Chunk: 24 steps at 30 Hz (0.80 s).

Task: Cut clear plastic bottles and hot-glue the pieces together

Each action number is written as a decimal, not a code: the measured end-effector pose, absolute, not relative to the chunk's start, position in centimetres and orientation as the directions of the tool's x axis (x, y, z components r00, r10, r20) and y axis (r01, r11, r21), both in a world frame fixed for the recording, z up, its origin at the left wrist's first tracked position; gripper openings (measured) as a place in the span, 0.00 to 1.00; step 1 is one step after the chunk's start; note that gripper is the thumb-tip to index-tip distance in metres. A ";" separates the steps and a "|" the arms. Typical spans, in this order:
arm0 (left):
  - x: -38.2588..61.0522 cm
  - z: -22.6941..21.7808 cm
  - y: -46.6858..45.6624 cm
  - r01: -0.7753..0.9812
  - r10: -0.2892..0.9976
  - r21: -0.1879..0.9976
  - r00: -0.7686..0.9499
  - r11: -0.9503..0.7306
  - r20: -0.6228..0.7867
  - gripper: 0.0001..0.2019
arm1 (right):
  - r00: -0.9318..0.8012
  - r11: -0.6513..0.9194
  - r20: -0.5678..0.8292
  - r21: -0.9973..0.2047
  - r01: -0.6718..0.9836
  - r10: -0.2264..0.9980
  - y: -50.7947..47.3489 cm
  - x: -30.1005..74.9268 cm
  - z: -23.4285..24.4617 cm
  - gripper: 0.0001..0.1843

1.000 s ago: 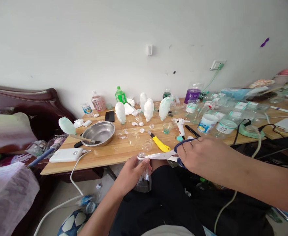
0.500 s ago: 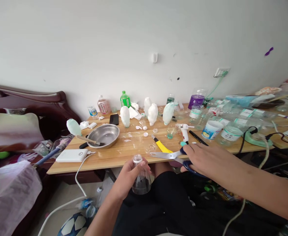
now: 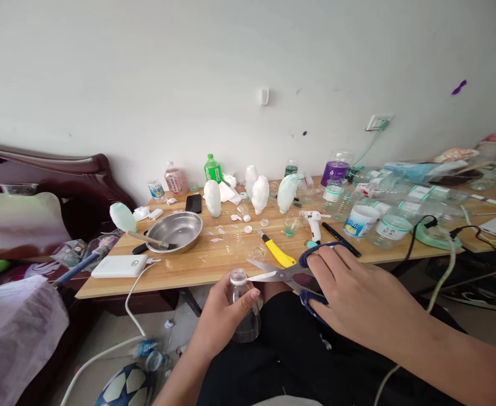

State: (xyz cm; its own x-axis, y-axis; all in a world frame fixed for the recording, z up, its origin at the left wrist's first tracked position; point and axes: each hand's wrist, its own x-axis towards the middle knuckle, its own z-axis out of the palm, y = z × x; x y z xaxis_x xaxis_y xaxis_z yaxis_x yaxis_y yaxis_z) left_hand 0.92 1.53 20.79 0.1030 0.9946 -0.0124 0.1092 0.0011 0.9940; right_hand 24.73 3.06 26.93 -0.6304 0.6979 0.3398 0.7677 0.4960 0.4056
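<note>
Right hand (image 3: 344, 279): scissors (image 3: 280, 274) now nearer bottle (image 3: 247, 328).

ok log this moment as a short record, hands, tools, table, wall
left hand: grips a clear bottle, neck up
right hand: holds blue-handled scissors
blades: apart, one tip by the bottle's neck; contact unclear
tools on table: yellow cutter, white glue gun
left side of table: metal bowl, brush resting in it
wall: white hook, socket with green plug
</note>
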 end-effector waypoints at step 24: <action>1.1 20.5 1.1 0.213 0.985 0.963 0.001 -0.167 0.171 0.12 | -0.542 0.544 0.233 0.060 0.837 0.808 2.8 24.6 27.3 0.13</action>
State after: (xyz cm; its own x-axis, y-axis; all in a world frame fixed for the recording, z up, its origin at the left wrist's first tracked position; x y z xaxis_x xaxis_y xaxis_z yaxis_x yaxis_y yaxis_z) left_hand 1.07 1.08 20.53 0.0006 0.9853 0.1709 0.2130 -0.1671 0.9626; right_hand 24.63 2.80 27.30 -0.5418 0.8076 0.2330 0.8369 0.5441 0.0602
